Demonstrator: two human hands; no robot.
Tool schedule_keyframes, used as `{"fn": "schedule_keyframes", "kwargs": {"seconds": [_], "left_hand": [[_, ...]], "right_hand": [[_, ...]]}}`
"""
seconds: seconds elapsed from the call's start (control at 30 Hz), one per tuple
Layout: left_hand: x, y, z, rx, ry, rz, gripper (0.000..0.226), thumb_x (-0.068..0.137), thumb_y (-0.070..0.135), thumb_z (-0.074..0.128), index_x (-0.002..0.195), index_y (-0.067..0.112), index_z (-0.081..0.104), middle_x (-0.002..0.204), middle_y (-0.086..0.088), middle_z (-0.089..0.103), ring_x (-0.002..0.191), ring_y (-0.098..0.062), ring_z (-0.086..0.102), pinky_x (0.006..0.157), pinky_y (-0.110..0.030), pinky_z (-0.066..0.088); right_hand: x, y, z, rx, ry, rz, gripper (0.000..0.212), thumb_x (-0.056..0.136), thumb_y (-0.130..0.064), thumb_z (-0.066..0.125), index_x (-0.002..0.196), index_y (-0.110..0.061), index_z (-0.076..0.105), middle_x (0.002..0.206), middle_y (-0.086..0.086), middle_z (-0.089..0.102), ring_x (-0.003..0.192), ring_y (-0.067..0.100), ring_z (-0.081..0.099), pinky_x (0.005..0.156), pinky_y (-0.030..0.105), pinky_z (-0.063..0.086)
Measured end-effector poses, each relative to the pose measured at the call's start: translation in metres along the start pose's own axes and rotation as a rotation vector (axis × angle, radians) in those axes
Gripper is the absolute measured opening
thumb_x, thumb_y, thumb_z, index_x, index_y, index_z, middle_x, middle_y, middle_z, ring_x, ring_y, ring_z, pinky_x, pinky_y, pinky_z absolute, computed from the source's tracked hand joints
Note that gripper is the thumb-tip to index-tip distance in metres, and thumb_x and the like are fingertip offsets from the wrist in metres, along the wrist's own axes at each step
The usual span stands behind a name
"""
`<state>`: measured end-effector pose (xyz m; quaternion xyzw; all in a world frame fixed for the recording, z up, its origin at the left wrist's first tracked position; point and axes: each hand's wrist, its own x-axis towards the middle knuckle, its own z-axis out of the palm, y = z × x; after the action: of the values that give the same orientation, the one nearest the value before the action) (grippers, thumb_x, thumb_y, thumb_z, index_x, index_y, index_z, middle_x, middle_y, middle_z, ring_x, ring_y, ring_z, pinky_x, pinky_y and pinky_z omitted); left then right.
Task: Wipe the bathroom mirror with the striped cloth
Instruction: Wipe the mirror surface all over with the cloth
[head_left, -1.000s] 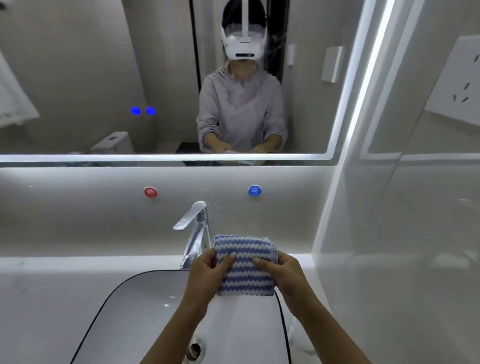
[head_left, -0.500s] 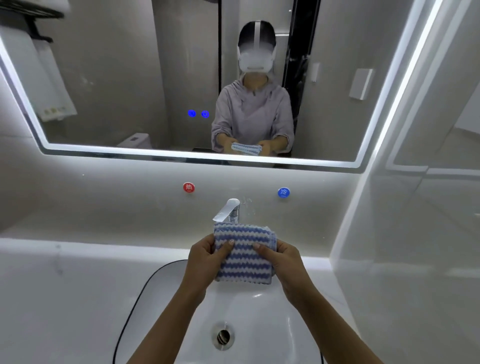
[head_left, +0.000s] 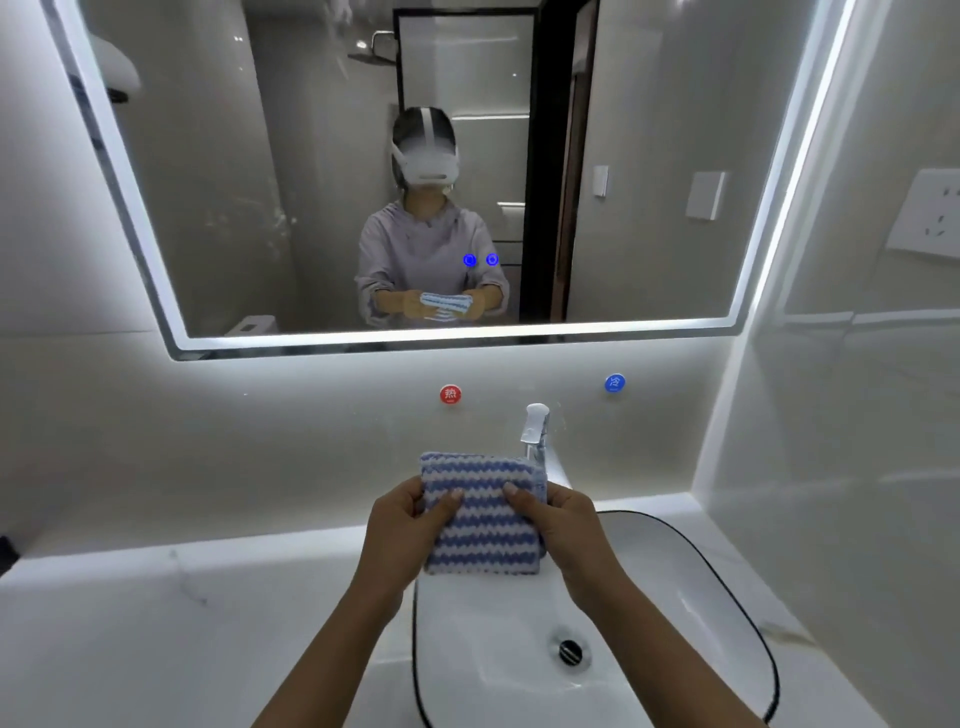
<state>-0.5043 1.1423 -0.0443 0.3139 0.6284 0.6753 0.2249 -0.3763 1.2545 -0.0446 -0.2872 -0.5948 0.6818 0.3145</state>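
Note:
A folded cloth with blue and white zigzag stripes (head_left: 483, 514) is held up over the sink, well below the mirror. My left hand (head_left: 405, 530) grips its left edge, thumb on the front. My right hand (head_left: 563, 525) grips the right edge the same way. The large lit-edged bathroom mirror (head_left: 260, 182) fills the wall above and reflects the person holding the cloth. The fingers behind the cloth are hidden.
A white sink with a black rim (head_left: 737, 587) and its drain (head_left: 570, 650) lie below the hands. A chrome faucet (head_left: 535, 431) stands just behind the cloth. Red (head_left: 450, 394) and blue (head_left: 614, 383) wall buttons sit under the mirror. A side wall with a socket (head_left: 930, 213) is at right.
The view has tilted up and swung left, so more of the mirror shows and the sink sits further right. Both hands keep the same grip on the cloth.

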Motion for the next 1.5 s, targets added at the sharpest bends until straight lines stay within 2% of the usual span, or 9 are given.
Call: {"fn": "schedule_keyframes", "kwargs": {"seconds": [0.33, 0.57, 0.83, 1.03, 1.2, 1.3, 1.5], "left_hand": [[-0.029, 0.021, -0.069, 0.001, 0.024, 0.030, 0.011, 0.084, 0.024, 0.068, 0.095, 0.023, 0.069, 0.083, 0.011, 0.074, 0.073, -0.006, 0.070, 0.056, -0.014, 0.051], [-0.014, 0.028, -0.080, 0.044, 0.073, 0.038, 0.011, 0.084, 0.026, 0.068, 0.095, 0.027, 0.068, 0.086, 0.009, 0.074, 0.075, -0.006, 0.070, 0.058, -0.016, 0.053], [0.005, 0.029, -0.090, 0.026, 0.136, 0.057, 0.012, 0.085, 0.024, 0.068, 0.096, 0.028, 0.068, 0.088, 0.009, 0.074, 0.079, -0.009, 0.071, 0.063, -0.022, 0.057], [0.020, 0.030, -0.114, 0.044, 0.157, 0.085, 0.010, 0.085, 0.025, 0.067, 0.094, 0.028, 0.066, 0.083, 0.014, 0.073, 0.075, -0.006, 0.070, 0.058, -0.016, 0.053], [0.039, 0.035, -0.155, 0.071, 0.150, 0.128, 0.010, 0.086, 0.027, 0.066, 0.096, 0.029, 0.066, 0.084, 0.015, 0.073, 0.075, -0.005, 0.070, 0.058, -0.017, 0.053], [0.052, 0.038, -0.189, 0.069, 0.126, 0.141, 0.012, 0.085, 0.026, 0.067, 0.096, 0.029, 0.066, 0.085, 0.016, 0.073, 0.076, -0.006, 0.070, 0.059, -0.017, 0.054], [0.080, 0.044, -0.265, 0.109, 0.089, 0.139, 0.011, 0.085, 0.028, 0.066, 0.096, 0.030, 0.063, 0.090, 0.011, 0.072, 0.077, -0.007, 0.070, 0.064, -0.022, 0.057]], "right_hand": [[-0.033, -0.008, 0.067, -0.043, -0.032, -0.038, 0.016, 0.084, -0.031, 0.071, 0.088, -0.016, 0.074, 0.078, -0.001, 0.076, 0.067, 0.010, 0.072, 0.052, 0.016, 0.050], [-0.019, -0.015, 0.080, -0.061, -0.090, -0.053, 0.016, 0.087, -0.030, 0.068, 0.093, -0.016, 0.072, 0.079, -0.002, 0.076, 0.066, 0.012, 0.072, 0.049, 0.018, 0.050], [0.011, -0.023, 0.093, -0.074, -0.162, -0.063, 0.015, 0.085, -0.033, 0.070, 0.089, -0.018, 0.073, 0.079, -0.001, 0.076, 0.068, 0.013, 0.073, 0.051, 0.019, 0.052], [0.028, -0.020, 0.119, -0.065, -0.194, -0.067, 0.036, 0.069, -0.044, 0.072, 0.091, -0.015, 0.074, 0.085, 0.004, 0.077, 0.075, 0.021, 0.074, 0.059, 0.025, 0.056], [0.044, -0.016, 0.162, -0.052, -0.195, -0.114, 0.038, 0.069, -0.046, 0.072, 0.094, -0.018, 0.074, 0.088, 0.005, 0.077, 0.079, 0.023, 0.074, 0.061, 0.028, 0.058], [0.050, -0.012, 0.196, -0.032, -0.194, -0.129, 0.042, 0.069, -0.047, 0.071, 0.098, -0.017, 0.072, 0.091, 0.006, 0.076, 0.083, 0.025, 0.074, 0.069, 0.034, 0.060], [0.056, -0.010, 0.271, 0.089, -0.219, -0.087, 0.042, 0.073, -0.034, 0.069, 0.106, -0.009, 0.069, 0.097, 0.012, 0.075, 0.086, 0.030, 0.073, 0.068, 0.035, 0.060]]}}
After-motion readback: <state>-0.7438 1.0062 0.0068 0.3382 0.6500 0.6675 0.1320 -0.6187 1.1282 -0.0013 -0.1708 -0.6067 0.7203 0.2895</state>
